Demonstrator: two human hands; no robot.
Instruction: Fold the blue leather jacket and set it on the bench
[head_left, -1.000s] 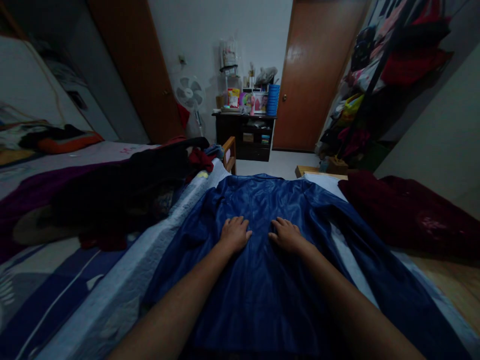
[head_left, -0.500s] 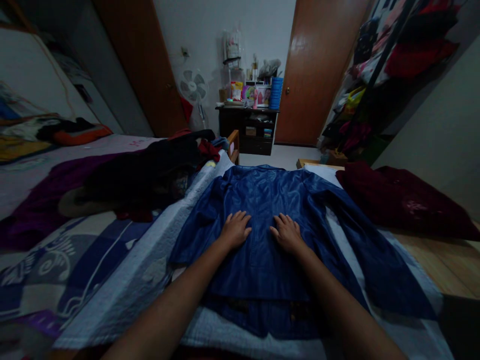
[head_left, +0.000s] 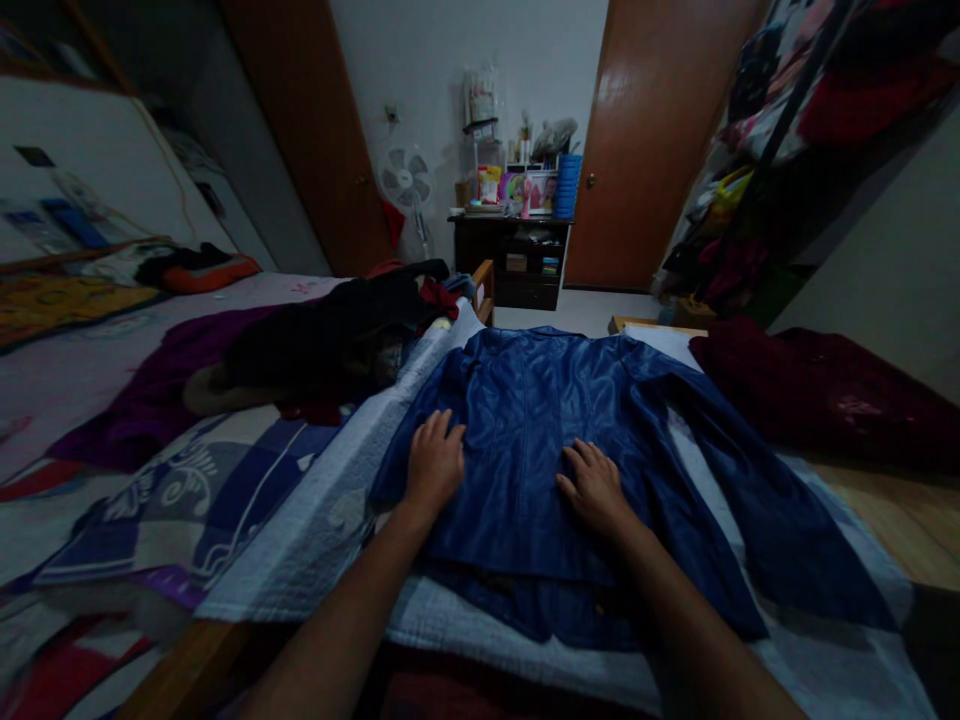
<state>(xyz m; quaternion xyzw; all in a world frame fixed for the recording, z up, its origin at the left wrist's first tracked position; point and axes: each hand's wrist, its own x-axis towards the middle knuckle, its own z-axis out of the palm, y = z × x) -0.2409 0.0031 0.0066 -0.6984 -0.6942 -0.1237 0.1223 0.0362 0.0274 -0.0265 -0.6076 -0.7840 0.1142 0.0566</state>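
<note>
"Two sets of fingers; how are they lying?"

"Left hand: fingers extending, slightly parting, resting on the jacket toward its left side; right hand: fingers curving loosely, resting right of the middle seam; neither hand is clenching or visibly grasping anything."

"And the jacket?"

"One, blue, glossy; it is lying spread beneath both hands, collar pointing away from the person; its right-hand sleeve is stretching out toward the near right."

"What is bordering it?"

"One pale cloth, showing beneath the jacket and along both sides; one maroon fabric bundle, lying at right, with a wooden surface showing just beside it; one heap of dark clothing, sprawling at left; one blue-and-white patterned cloth, lying nearer the person than that heap."

"Farther out?"

"One black cabinet, standing by the far wall, bearing assorted small goods; one fan, standing left of it; one brown door, standing right; assorted bags and cloths, hanging at far right."
</note>
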